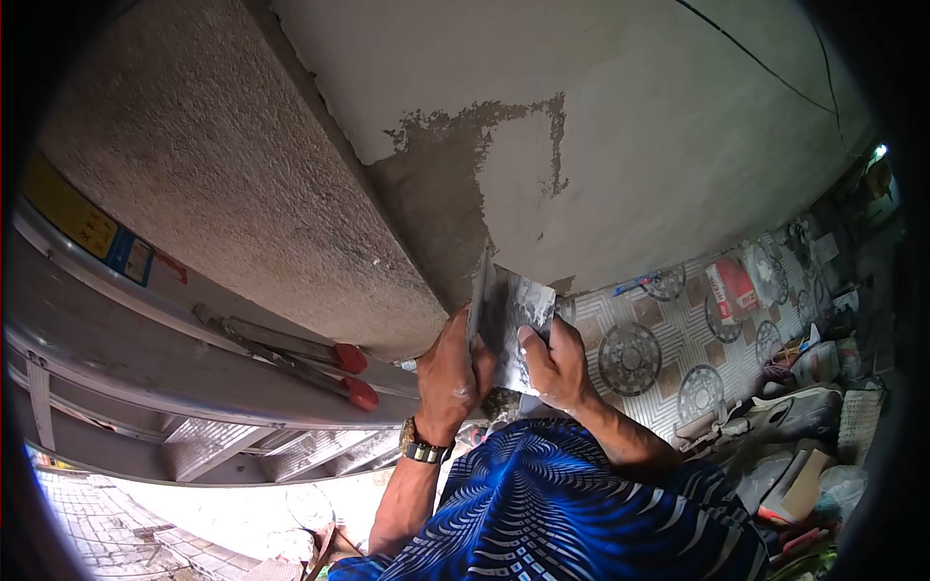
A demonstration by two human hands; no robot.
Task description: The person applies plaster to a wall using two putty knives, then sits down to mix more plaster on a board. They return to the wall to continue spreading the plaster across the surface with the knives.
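My left hand (448, 373), with a watch on its wrist, is closed around a thin trowel blade (480, 281) seen nearly edge-on, its tip pointing up towards the wall. My right hand (562, 366) grips a flat metal putty blade (518, 324) smeared with white putty, the thumb pressed on its face. The two blades meet or overlap in front of my chest. Beyond them is a wall coated in smooth white plaster (639, 165), where a bare grey patch (431, 189) shows beside the corner.
A rough concrete beam (232, 184) slopes down at left. Below it a metal ladder (165, 339) carries red-handled tools (354, 373). On the patterned tile floor (668, 339) lie a red and white bag (733, 289) and piled clutter (794, 474). Black wires (760, 60) hang upper right.
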